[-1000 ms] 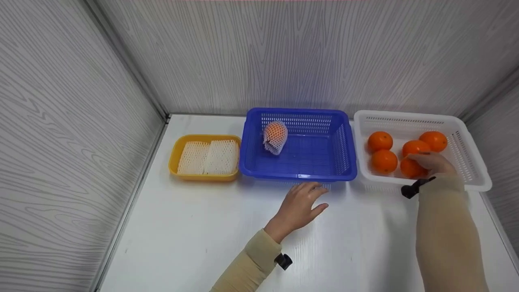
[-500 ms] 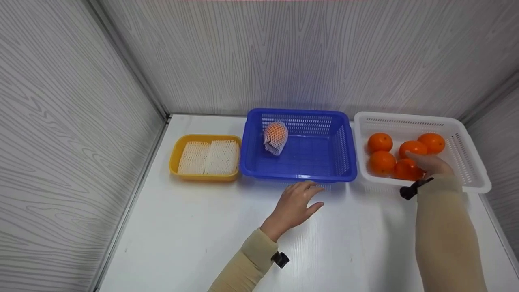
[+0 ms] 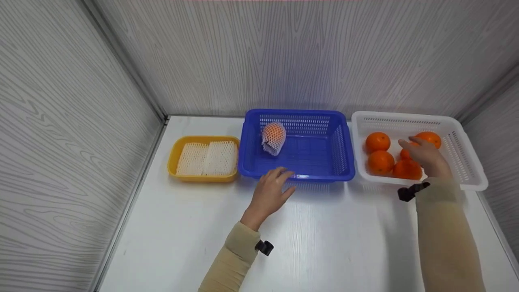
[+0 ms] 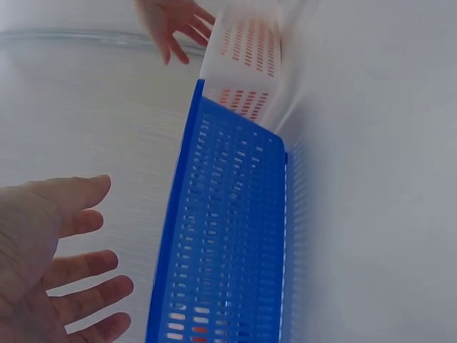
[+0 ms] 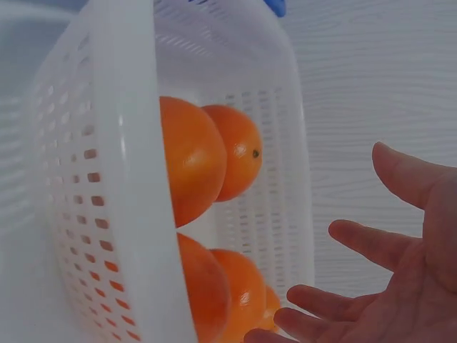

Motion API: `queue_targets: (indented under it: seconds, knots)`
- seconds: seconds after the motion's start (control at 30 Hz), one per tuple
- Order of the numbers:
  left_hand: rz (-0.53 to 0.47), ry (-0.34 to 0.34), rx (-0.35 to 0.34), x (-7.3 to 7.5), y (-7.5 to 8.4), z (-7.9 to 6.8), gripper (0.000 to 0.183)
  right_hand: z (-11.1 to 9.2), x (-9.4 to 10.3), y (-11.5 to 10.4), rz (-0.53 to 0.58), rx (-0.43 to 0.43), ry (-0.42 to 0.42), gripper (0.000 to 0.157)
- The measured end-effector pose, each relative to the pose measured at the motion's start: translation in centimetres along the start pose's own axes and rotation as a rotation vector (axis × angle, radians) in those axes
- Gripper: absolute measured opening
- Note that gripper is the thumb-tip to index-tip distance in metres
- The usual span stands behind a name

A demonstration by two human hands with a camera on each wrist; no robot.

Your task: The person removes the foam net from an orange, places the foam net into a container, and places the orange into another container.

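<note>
Several oranges (image 3: 380,162) lie in a white basket (image 3: 472,162) on the right. Above them hovers my right hand (image 3: 425,156), fingers spread and nothing in its grasp; in the right wrist view the right hand (image 5: 378,286) shows beside the oranges (image 5: 193,161). My left hand (image 3: 267,194) is at the near rim of the blue basket (image 3: 296,177), its fingers loosely extended and holding nothing. In the left wrist view a gap shows between the left hand (image 4: 57,264) and the blue basket (image 4: 221,214). Inside the blue basket sits an orange in a white foam net (image 3: 274,138).
Left of the blue basket stands a yellow tray (image 3: 172,162) with white foam nets (image 3: 221,158) lying flat in it. All the containers stand in a row on a white table (image 3: 316,235), against a wood-grain back wall (image 3: 284,52).
My left hand has moved left along the blue basket's near rim. My right hand has risen off the nearest orange and spread its fingers; that orange has shifted slightly left.
</note>
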State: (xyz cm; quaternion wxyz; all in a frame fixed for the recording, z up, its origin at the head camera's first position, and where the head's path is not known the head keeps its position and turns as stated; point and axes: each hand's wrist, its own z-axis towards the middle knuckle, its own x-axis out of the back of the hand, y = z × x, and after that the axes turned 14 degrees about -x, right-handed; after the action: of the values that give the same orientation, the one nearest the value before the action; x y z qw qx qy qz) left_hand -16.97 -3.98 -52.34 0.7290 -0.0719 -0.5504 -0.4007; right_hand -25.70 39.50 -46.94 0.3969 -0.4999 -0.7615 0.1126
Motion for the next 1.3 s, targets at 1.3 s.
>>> queue_targets:
  seconds: [1.3]
  knots:
    - [-0.037, 0.155, 0.206, 2.5, -6.9, -3.7, 0.035, -4.9, -12.1, -5.5, -0.149, 0.507, 0.043, 0.070]
